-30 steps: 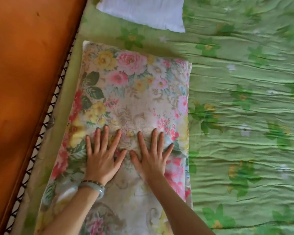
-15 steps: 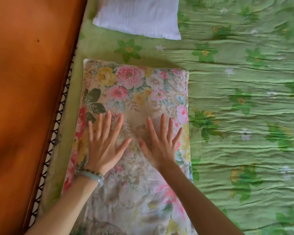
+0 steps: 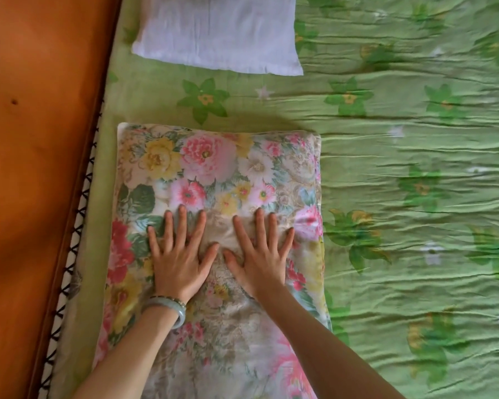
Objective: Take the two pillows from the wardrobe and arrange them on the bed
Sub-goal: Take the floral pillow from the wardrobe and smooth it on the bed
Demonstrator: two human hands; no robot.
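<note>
While the left hand (image 3: 179, 263) and the right hand (image 3: 260, 263) press flat side by side, fingers straight and spread, on the middle of the shiny pillow printed with pink, yellow and white flowers (image 3: 213, 168), the plain white pillow (image 3: 216, 33) lies apart beyond it (bare cover between them); that makes two pillows, both on the wrinkled green flower-printed bedspread (image 3: 401, 197); one pale green bangle (image 3: 167, 305) circles the left wrist; an orange-brown wooden panel (image 3: 35, 168) borders the bedspread's left side.

An orange-brown wooden board (image 3: 29, 174) borders the wrinkled green flowered bedsheet (image 3: 421, 180).
</note>
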